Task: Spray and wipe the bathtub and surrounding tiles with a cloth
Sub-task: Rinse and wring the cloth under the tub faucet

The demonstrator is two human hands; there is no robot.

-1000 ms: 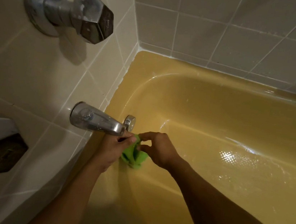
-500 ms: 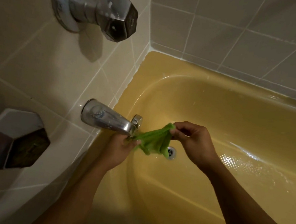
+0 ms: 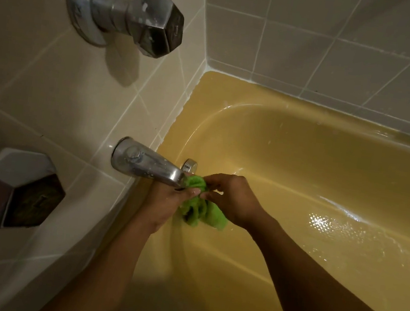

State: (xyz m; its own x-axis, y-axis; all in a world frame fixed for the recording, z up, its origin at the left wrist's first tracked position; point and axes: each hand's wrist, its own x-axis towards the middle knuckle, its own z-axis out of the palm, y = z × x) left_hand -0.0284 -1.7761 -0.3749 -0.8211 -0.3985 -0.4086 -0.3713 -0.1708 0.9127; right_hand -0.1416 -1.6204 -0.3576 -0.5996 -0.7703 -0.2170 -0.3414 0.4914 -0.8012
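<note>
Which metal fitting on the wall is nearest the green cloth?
The spout, its tip beside the cloth; the upper knob and left knob sit well away.

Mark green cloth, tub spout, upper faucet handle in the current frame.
green cloth (image 3: pixel 215 216), head view, on the bunched lower fold.
tub spout (image 3: pixel 150 166), head view, on the top of the chrome body.
upper faucet handle (image 3: pixel 152 15), head view, on a side face of the hexagonal knob.

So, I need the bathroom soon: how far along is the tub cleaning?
Done, apparently: the bathtub glistens wet, so it looks sprayed or rinsed. In hand: the left hand and right hand both grip the green cloth, bunched just below the spout. Left: the upper tap handle looks spotted, and the wall tiles show no sign of wiping.
</note>
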